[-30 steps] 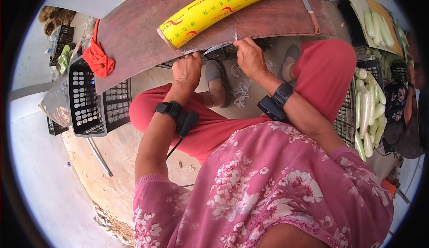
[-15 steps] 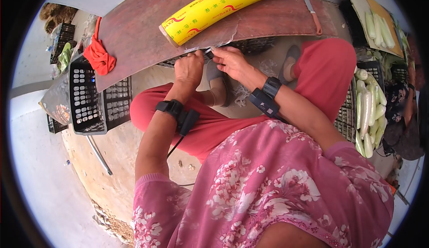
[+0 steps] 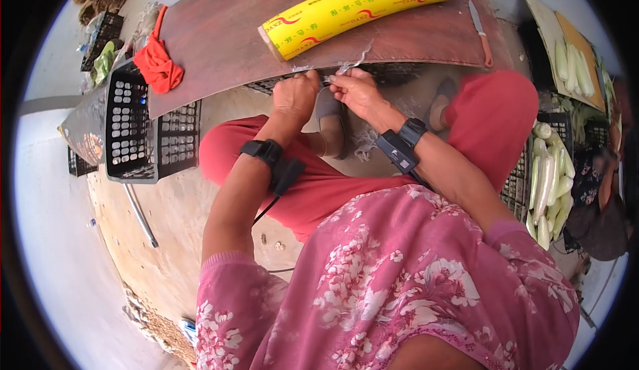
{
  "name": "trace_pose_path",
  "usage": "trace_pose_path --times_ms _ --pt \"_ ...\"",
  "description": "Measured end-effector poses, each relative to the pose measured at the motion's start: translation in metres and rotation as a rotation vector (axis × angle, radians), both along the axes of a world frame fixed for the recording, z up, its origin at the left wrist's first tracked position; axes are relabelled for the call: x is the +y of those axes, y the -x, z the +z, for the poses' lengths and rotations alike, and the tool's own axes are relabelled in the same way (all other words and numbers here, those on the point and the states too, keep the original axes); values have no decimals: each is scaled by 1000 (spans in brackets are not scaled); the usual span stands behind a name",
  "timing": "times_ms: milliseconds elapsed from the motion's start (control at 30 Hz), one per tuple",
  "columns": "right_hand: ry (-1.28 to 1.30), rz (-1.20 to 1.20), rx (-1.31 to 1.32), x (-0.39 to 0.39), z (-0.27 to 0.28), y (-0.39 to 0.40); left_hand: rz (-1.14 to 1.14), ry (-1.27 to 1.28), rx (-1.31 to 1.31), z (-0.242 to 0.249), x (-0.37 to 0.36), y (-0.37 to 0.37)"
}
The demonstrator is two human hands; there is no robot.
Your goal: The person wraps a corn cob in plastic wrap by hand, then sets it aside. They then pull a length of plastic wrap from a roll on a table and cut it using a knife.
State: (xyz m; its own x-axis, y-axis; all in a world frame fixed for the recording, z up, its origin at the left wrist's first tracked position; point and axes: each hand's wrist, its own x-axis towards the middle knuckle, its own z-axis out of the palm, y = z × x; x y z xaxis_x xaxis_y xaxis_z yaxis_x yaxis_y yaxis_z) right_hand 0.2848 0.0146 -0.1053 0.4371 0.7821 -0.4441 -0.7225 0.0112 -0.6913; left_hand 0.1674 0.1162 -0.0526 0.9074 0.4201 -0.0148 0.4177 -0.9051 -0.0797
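At the front edge of the red-brown tabletop (image 3: 206,50), my two hands work close together. My left hand (image 3: 296,95) is closed in a fist, with a bit of clear film showing by its knuckles; what its fingers grip is hidden. My right hand (image 3: 356,91) pinches thin, crumpled plastic film (image 3: 358,59), whose wispy end lies over the table edge. Just beyond the hands, a yellow printed roll of cling film (image 3: 359,11) rests across the tabletop. Toward the right end of the table lies a knife (image 3: 480,33) with an orange-red handle.
An orange-red cloth (image 3: 158,69) hangs at the table's left corner above black plastic crates (image 3: 133,127). On the right, long pale-green vegetables (image 3: 549,177) fill a crate, and more lie on a board (image 3: 571,70). Film scraps (image 3: 366,145) litter the floor between my feet.
A wispy end of film now shows above my right hand at the table edge. My right hand has turned slightly, and the whole view has shifted a little.
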Motion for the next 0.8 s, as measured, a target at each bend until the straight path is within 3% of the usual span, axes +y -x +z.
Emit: trace_pose_path --times_ms 400,567,800 --pt "164 153 -378 -19 3 -6 20 53 -8 -6 3 4" --pt "181 153 -258 -39 -15 -7 16 63 7 -7 2 2" --pt "49 123 91 -11 7 -2 22 69 42 3 -2 1"
